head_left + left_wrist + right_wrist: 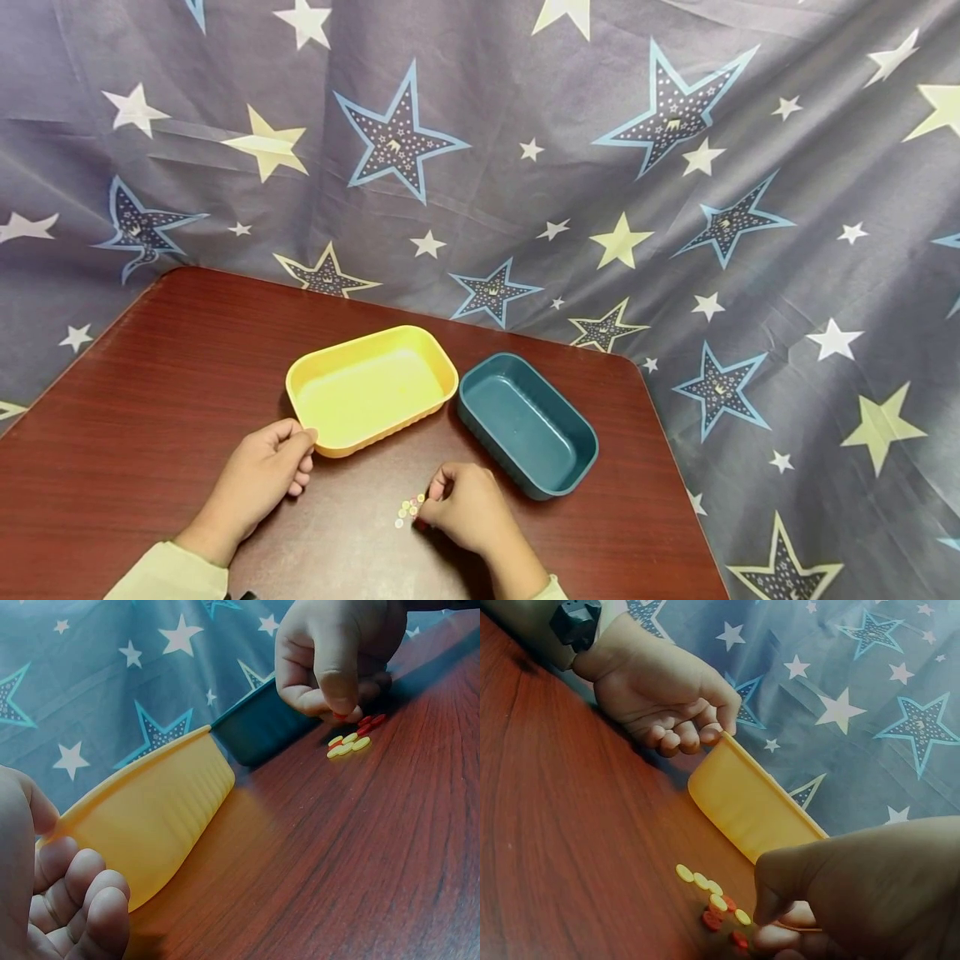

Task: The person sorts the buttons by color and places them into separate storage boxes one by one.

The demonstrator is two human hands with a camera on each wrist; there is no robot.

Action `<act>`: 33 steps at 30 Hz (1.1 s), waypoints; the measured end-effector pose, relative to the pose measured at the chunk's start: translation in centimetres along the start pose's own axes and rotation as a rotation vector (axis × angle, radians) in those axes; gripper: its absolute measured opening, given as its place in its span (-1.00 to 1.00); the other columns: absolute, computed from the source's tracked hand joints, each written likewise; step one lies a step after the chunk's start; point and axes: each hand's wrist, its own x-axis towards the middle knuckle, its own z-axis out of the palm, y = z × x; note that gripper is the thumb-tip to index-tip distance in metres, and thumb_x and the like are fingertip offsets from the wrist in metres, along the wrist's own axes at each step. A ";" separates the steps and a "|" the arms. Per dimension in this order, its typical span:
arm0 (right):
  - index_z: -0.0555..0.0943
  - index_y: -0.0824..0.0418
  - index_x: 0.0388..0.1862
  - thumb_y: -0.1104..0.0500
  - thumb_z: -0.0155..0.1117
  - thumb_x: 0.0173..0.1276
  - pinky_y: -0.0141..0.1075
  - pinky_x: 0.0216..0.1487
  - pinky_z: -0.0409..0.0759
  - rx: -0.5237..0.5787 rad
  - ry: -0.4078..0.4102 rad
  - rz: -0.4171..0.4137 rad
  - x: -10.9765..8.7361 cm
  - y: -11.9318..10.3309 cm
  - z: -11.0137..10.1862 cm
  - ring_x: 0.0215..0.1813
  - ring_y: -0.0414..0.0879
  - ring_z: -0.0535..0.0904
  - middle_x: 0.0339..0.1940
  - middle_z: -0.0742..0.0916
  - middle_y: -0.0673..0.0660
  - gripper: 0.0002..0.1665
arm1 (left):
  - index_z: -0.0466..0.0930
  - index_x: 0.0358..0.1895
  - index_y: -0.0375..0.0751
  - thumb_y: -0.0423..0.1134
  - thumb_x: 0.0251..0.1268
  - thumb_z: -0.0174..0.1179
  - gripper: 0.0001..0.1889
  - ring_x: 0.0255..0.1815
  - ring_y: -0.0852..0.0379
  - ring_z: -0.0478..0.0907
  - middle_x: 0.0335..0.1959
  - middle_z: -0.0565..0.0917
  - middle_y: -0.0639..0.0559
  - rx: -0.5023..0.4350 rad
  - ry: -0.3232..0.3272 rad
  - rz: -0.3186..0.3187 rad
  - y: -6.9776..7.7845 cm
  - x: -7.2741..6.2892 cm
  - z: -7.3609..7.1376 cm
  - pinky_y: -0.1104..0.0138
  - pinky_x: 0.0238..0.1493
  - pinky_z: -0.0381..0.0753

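Note:
My left hand (pixel 262 467) pinches the rim of a yellow plastic tub (pixel 371 400) at its near left corner, thumb on top and the other fingers curled below. To the right, my right hand (pixel 468 504) is low over the table with thumb and fingertips together. A bit of a small red disc (pixel 340 717) shows at the thumb tip in the left wrist view. Beside those fingertips lies a loose cluster of small flat yellow discs (pixel 361 743) and red discs (pixel 712 921). The fingers partly hide the cluster in the head view.
A dark teal tub (pixel 525 425) stands right of the yellow one, their ends close together, behind my right hand. Both rest on a reddish-brown wooden table (pixel 135 400). A grey star-patterned cloth (pixel 480 167) hangs along the table's back and right edges.

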 end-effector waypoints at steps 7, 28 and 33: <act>0.69 0.01 -0.46 0.32 0.53 0.04 -0.46 -0.47 0.51 0.131 -0.015 0.015 0.0 0.2 -0.5 -0.56 -0.37 0.55 -0.62 0.69 -0.19 -0.77 | 0.61 -0.20 -0.26 -0.02 0.81 0.14 -0.61 -0.51 0.15 0.66 -0.39 0.64 0.01 0.011 0.010 0.001 -0.2 0.2 0.1 0.28 -0.43 0.79; 0.80 -0.08 -0.36 0.25 0.48 0.27 -0.42 -0.38 0.55 0.078 -0.016 -0.033 1.2 -0.7 -4.7 -0.44 -0.33 0.56 -0.53 0.71 -0.19 -0.82 | 0.61 -0.19 -0.28 -0.02 0.79 0.15 -0.62 -0.50 0.14 0.66 -0.38 0.65 0.01 -0.001 0.007 -0.002 0.0 0.0 0.1 0.27 -0.42 0.80; 0.82 0.00 -0.31 0.26 0.45 0.32 -0.42 -0.42 0.54 0.091 -0.013 -0.057 2.1 -1.1 -6.8 -0.47 -0.29 0.56 -0.54 0.69 -0.13 -0.86 | 0.61 -0.18 -0.28 -0.02 0.79 0.15 -0.62 -0.49 0.14 0.66 -0.37 0.65 0.01 -0.001 0.005 -0.004 0.0 0.1 0.1 0.27 -0.42 0.80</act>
